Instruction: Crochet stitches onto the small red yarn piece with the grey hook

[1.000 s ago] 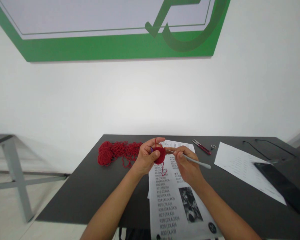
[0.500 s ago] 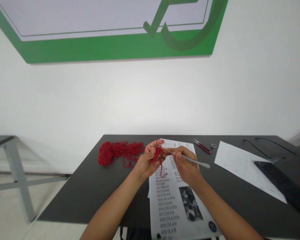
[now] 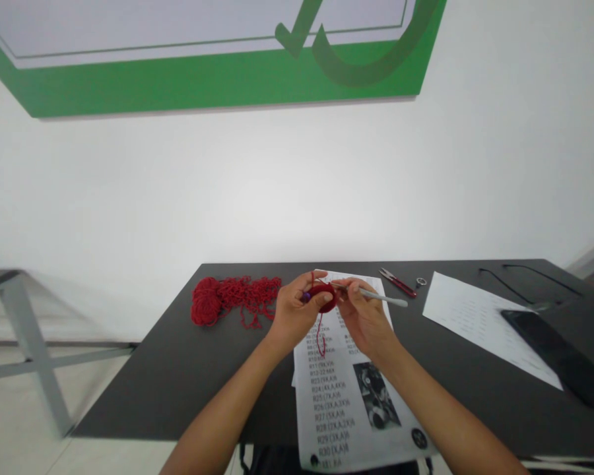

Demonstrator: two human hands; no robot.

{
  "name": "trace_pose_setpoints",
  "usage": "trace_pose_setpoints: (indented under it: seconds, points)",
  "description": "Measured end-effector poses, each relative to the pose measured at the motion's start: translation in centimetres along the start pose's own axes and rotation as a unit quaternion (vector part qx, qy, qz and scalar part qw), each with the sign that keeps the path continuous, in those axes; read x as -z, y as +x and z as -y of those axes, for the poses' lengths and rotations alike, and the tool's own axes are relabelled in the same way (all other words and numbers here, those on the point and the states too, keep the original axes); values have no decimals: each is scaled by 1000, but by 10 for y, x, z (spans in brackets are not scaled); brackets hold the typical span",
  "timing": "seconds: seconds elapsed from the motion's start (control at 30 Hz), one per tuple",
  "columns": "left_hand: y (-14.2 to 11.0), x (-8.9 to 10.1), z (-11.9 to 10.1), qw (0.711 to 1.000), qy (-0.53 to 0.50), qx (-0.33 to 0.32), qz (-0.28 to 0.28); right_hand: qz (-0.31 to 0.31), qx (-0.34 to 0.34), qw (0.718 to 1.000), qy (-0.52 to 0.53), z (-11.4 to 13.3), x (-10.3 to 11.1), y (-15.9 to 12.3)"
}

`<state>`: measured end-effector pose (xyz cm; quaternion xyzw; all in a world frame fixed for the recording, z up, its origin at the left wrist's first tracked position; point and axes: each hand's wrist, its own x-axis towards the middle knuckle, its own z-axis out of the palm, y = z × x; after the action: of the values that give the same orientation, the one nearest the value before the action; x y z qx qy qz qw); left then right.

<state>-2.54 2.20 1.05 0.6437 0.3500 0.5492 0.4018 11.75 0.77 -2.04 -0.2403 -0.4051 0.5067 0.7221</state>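
Note:
My left hand pinches a small round piece of red crochet, with a strand of red yarn running up over its raised index finger. A small purple thing, perhaps a stitch marker, shows at the piece's left edge. A loose yarn tail dangles below it. In my right hand is a crochet hook with a grey handle, its tip at the piece's upper right edge. Whether the tip is inside a stitch I cannot tell. Both hands are above a printed pattern sheet.
On the dark table, a red yarn ball and a heap of loose yarn lie at left. Thread snips, a small ring, another paper, eyeglasses and a black phone are at right.
My left hand has turned the crochet piece so its round face shows more, and the purple thing is now visible. The hook has shifted slightly left and up with my right hand.

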Motion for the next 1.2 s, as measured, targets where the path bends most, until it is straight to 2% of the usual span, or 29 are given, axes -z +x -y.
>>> trace_pose_setpoints:
  seconds: [0.27, 0.47, 0.7, 0.9, 1.1, 1.2]
  points:
    - [-4, -8, 1, 999, -9, 34, 18, -38, 36, 990, -131, 9, 3, -1]
    - [-5, -9, 0, 998, -30, 46, 13, -36, 116, 956, -266, 25, 1, -2]
    - [-5, -10, -2, 997, -52, 64, 11, -12, 156, 941, -299, 32, 0, -1]
    - [-5, -10, -1, 997, -49, 54, 10, 8, 197, 922, -333, 32, 2, -1]
    - [-7, -10, -1, 1000, 2, 19, 0, 15, 211, 914, -347, 31, 2, -3]
    - [-7, -9, -2, 998, 63, -18, -4, 32, 219, 906, -360, 29, 3, -5]
